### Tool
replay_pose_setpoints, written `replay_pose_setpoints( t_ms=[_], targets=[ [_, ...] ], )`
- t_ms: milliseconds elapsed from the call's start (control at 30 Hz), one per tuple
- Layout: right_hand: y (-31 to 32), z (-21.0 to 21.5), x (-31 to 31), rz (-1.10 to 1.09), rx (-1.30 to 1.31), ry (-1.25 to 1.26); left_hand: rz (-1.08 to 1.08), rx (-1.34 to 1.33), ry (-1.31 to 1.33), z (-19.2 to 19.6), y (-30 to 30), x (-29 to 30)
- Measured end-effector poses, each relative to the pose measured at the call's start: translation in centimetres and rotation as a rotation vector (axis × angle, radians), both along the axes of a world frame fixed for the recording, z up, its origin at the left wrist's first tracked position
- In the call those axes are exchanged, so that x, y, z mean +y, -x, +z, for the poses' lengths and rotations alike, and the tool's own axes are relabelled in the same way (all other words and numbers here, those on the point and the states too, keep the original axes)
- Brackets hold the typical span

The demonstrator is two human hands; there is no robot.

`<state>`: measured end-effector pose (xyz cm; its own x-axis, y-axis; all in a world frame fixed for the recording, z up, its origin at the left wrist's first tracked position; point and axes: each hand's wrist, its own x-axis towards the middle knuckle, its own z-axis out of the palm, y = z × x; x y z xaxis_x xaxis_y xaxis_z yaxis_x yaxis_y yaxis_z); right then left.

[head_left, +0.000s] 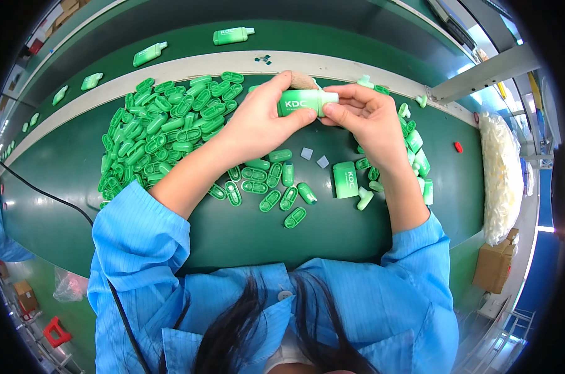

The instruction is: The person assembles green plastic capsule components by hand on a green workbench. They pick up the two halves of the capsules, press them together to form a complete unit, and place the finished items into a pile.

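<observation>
A green disposable vape (300, 103) with a pale mouthpiece lies level between my hands, above the far part of the bench. My left hand (261, 121) is closed round its body, thumb along the front, with a tan covering on one finger. At the mouthpiece end, the thumb and fingers of my right hand (371, 121) pinch the vape. Left of my hands spreads a big heap of green oval caps (164, 124), and several loose caps (273, 174) lie below my left wrist. Beside my right forearm rest a green vape casing (345, 180) and a pale green mouthpiece (365, 198).
More casings (422, 163) lie right of my right forearm. Two small grey squares (322, 162) and a red piece (459, 147) sit on the green bench (245, 240). Beyond a pale rail, vapes (231, 35) lie on a green belt. A bag of pale parts (500, 177) stands right.
</observation>
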<state>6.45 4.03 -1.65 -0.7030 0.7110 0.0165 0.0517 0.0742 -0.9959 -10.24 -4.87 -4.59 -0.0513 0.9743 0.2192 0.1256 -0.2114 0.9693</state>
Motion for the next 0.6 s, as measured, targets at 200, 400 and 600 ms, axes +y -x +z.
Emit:
replay_pose_setpoints(
  t_ms=[200, 400, 600],
  targets=[
    [-0.3, 0.1, 0.4, 0.005, 0.012, 0.019, 0.008, 0.027, -0.004, 0.2, -0.2, -0.3],
    [-0.5, 0.4, 0.4, 0.038, -0.029, 0.009, -0.016, -0.059, -0.001, -0.1, -0.4, -0.3],
    [-0.6, 1.0, 0.8, 0.058, -0.081, -0.009, 0.008, 0.035, -0.017, 0.0, -0.4, -0.3]
  ],
)
